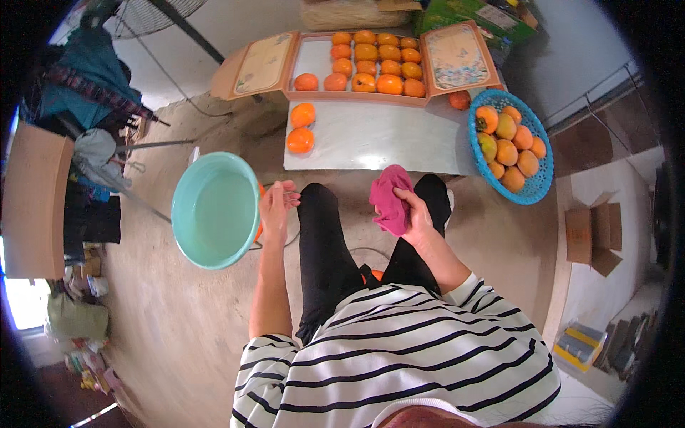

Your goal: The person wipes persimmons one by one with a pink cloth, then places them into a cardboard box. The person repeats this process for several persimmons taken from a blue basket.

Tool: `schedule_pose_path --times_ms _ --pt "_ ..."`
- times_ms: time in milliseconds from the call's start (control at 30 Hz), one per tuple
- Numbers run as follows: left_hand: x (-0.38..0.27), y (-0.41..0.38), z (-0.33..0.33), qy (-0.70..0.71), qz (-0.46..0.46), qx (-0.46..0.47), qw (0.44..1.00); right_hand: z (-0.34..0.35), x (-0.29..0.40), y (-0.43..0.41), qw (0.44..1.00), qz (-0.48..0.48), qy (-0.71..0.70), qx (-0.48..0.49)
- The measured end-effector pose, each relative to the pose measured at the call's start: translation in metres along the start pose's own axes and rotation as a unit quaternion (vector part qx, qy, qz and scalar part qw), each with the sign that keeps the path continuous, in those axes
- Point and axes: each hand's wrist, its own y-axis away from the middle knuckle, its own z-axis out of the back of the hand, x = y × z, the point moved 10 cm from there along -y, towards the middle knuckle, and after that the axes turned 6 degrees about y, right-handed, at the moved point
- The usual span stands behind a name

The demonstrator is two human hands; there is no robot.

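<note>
My right hand (420, 216) grips a bunched pink cloth (393, 200) above my right knee. Beside the rim of a turquoise plastic basin (219, 211), my left hand (278, 206) holds nothing that I can see, its fingers loosely bent. Pale, cloudy water fills part of the basin. Ahead stands a low metal-topped table (374, 139), with two orange persimmons (301, 140) at its left edge. Rows of persimmons (366, 52) fill much of an opened cardboard gift box (358, 96) at the table's back, whose left end shows bare white lining.
A blue openwork plastic basket (546, 171) of duller persimmons (507, 152) stands at the table's right end. Another persimmon (459, 100) lies between box and basket. An open carton (580, 235) is farther right. Umbrellas (99, 91) and a large cardboard box (37, 203) are at left.
</note>
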Motion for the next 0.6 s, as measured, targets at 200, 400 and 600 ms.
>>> schedule_pose_path --times_ms 200,400,600 --pt "-0.001 0.031 -0.012 -0.047 -0.007 0.035 0.998 -0.047 -0.007 -0.004 0.993 -0.056 -0.031 0.098" --pt "0.003 0.034 -0.084 -0.189 -0.033 0.215 0.958 -0.045 0.031 0.019 0.993 0.082 0.074 0.04" --pt "0.024 0.087 -0.195 0.05 0.084 0.343 0.934 -0.038 0.069 0.039 0.964 0.223 0.142 0.016"
